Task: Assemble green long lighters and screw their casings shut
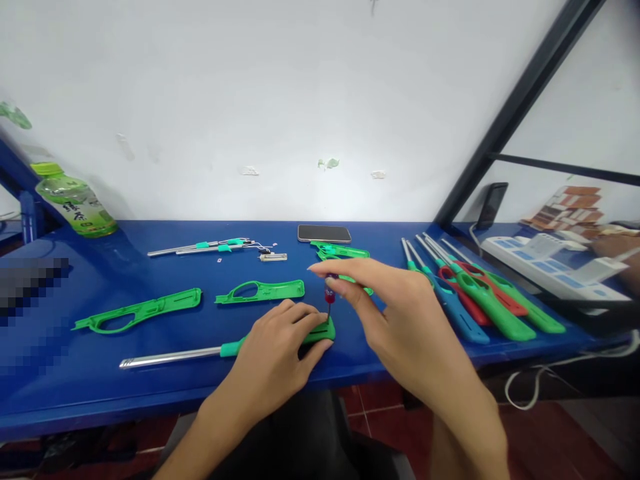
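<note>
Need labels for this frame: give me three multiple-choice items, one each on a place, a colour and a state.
1. Where does the phone lie?
A. near the wall
B. at the table's front edge
C. on the floor

2. What colour is the screwdriver handle?
A. yellow
B. red
C. white

3. What is the left hand doing?
A. lifted off the table
B. holding the bottle
C. pressing the green lighter down

Answers: 1 A, it lies far back on the blue table. 2 B, red shows in the right hand fingers. 3 C, the palm lies over its handle.

white wall w/ black frame at right; blue table, red floor tiles.
</note>
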`<state>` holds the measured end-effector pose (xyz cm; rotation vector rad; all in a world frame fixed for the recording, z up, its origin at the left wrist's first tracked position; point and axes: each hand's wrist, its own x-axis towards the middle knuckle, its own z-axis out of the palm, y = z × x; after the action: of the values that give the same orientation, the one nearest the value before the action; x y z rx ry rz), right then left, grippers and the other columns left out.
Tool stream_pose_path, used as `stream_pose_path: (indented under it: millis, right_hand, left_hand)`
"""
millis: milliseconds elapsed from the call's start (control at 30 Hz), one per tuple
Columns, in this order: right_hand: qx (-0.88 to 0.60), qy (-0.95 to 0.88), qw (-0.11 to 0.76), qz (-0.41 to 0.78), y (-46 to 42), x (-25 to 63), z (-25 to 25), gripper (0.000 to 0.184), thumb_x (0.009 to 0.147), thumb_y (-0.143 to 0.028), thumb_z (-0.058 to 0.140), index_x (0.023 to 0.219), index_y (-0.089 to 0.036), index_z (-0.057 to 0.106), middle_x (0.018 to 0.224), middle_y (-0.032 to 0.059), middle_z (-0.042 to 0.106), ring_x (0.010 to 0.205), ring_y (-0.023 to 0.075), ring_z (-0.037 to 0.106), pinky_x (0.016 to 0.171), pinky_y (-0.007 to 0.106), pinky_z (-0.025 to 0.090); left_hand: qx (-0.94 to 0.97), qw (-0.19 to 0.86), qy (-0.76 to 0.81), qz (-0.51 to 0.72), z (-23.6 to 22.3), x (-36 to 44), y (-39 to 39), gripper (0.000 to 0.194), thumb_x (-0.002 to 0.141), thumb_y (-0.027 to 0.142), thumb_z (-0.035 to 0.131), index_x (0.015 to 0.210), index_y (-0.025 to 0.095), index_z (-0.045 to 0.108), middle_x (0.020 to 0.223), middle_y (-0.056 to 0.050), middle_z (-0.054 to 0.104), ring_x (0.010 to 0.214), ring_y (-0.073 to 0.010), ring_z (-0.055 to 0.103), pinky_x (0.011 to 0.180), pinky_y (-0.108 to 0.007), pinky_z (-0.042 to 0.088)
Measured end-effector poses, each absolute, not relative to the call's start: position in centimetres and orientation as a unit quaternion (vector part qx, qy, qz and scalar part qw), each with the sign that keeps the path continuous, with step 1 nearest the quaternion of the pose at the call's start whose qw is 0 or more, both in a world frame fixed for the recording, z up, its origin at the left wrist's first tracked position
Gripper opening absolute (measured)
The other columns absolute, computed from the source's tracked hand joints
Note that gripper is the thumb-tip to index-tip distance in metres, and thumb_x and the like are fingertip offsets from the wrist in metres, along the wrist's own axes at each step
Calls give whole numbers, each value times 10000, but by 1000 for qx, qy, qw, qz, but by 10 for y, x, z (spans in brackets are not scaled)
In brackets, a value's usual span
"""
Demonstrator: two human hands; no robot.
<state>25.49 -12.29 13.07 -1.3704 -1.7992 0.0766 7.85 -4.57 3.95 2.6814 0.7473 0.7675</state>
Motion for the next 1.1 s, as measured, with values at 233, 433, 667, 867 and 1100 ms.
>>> stream_pose_path:
  millis: [233,433,667,867,1100]
  right_hand:
    - [-580,-696,422,-18,-121,254,130,198,1051,-114,658,1041,-271,778,983,-36,796,896,158,736,796,280,537]
    - [-611,-655,443,-39,-122,261,132,133,909,-221,886,895,-252,758,797,-66,762,730,138,705,685,258,515]
    - [-626,-631,459,1,-113,259,128,210,942,-334,858,864,-240,687,868,-42,771,758,148,714,662,261,522]
    - [-565,-677,470,38,-106,256,124,81,1042,-206,720,1016,-262,772,976,-60,821,819,130,750,795,237,580]
    - [-558,-687,460,80,-114,262,127,280,1081,-141,597,1210,-277,804,1164,-18,843,984,185,800,911,312,614]
  left_hand:
    - [920,131,253,268,39,79,-45,181,1011,274,713,1185,226,730,1185,-38,782,1043,-286,679,901,-467,572]
    - [921,130,257,261,39,80,-45,212,1021,286,708,1227,237,729,1195,-36,781,1047,-283,679,903,-463,569]
    - [921,131,254,265,39,79,-45,195,1028,290,700,1216,244,725,1199,-36,782,1062,-286,677,913,-463,564]
    - [921,129,254,266,39,80,-45,172,1035,297,691,1192,239,727,1192,-36,783,1050,-284,674,904,-460,565]
    - [920,140,258,261,42,78,-47,197,1026,281,703,1211,220,731,1191,-44,776,1044,-281,667,909,-472,571]
